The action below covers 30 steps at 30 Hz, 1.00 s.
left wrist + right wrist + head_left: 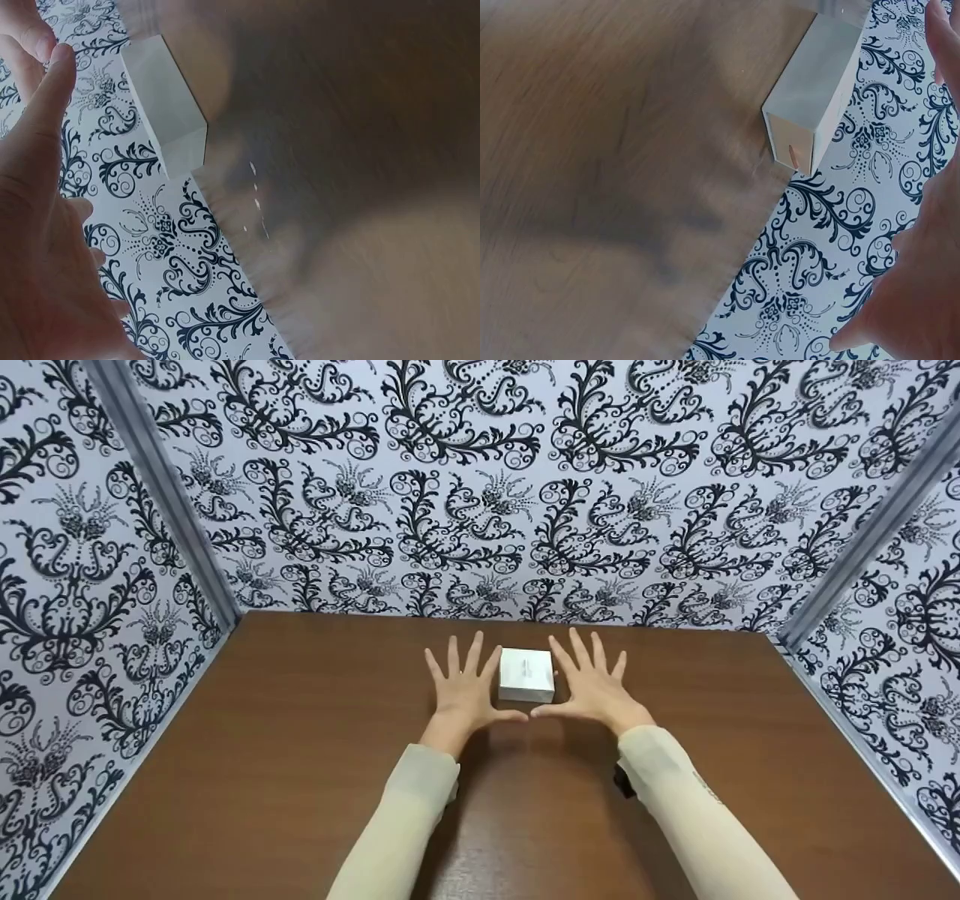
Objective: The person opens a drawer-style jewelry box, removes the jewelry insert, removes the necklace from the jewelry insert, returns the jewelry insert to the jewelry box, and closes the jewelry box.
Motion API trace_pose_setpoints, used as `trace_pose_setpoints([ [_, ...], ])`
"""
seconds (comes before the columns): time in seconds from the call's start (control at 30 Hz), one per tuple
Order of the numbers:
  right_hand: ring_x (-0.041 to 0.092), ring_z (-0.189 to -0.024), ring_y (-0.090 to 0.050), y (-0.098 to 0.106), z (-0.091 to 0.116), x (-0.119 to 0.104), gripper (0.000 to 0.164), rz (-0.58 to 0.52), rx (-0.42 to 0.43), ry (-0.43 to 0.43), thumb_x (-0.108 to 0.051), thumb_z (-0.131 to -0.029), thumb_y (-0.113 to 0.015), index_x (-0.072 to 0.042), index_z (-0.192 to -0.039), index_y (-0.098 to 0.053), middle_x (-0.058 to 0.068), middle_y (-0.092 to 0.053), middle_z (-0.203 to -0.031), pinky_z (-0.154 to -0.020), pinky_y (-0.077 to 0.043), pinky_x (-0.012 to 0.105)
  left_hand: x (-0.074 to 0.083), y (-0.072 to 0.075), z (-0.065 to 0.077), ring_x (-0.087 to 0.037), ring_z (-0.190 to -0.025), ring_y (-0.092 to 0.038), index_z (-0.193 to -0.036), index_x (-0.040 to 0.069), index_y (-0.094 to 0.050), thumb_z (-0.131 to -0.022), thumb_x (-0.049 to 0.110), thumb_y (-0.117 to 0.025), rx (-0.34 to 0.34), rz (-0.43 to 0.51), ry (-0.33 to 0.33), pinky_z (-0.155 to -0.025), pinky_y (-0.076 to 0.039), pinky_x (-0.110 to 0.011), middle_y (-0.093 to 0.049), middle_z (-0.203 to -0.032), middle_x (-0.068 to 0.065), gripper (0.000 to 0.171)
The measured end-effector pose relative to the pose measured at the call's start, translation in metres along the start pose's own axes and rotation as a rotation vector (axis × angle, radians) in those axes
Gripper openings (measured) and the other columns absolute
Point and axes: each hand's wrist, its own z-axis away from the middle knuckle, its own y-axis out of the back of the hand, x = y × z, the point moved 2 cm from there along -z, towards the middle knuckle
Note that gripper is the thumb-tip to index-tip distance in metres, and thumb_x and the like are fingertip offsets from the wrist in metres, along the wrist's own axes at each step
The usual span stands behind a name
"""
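A small white box (pixel 526 675) lies on the brown table, with faint print on its top. My left hand (pixel 463 690), fingers spread, hovers at the left of the box. On its other side my right hand (pixel 597 688) is spread in the same way. The two thumbs point toward each other in front of the box, their tips close together. In the left wrist view the box (pixel 166 105) stands apart from the hand (pixel 45 225). A small brownish mark shows on the end of the box (pixel 814 90) in the right wrist view.
The brown wooden table (pixel 300 750) reaches back to a wall (pixel 465 495) covered in black and white scroll pattern. Grey corner posts (pixel 165 495) rise at left and right. Light sleeves cover both forearms, and a dark object (pixel 624 781) sits under the right cuff.
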Motion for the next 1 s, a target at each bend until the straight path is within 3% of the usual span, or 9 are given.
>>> trace_pose_setpoints([
  [0.37, 0.054, -0.149, 0.013, -0.002, 0.003, 0.001, 0.126, -0.008, 0.01, -0.018, -0.075, -0.067, -0.074, -0.022, -0.161, -0.009, 0.017, 0.006, -0.168, -0.107, 0.008, 0.082, 0.006, -0.005, -0.001, -0.042, -0.155, 0.0, -0.16, 0.032, -0.014, -0.064, 0.091, -0.058, 0.002, 0.001, -0.018, -0.117, 0.001, -0.072, 0.001, -0.17, -0.003, 0.121],
  [1.0, 0.053, -0.151, 0.006, -0.006, 0.006, 0.006, 0.121, 0.006, 0.021, -0.006, -0.066, -0.07, -0.078, -0.021, -0.161, -0.013, 0.018, -0.001, -0.168, -0.109, 0.006, 0.081, 0.021, -0.017, -0.003, -0.037, -0.156, -0.01, -0.159, 0.032, -0.021, -0.068, 0.089, -0.058, -0.011, -0.018, -0.074, -0.119, -0.006, -0.07, -0.007, -0.17, -0.002, 0.114],
])
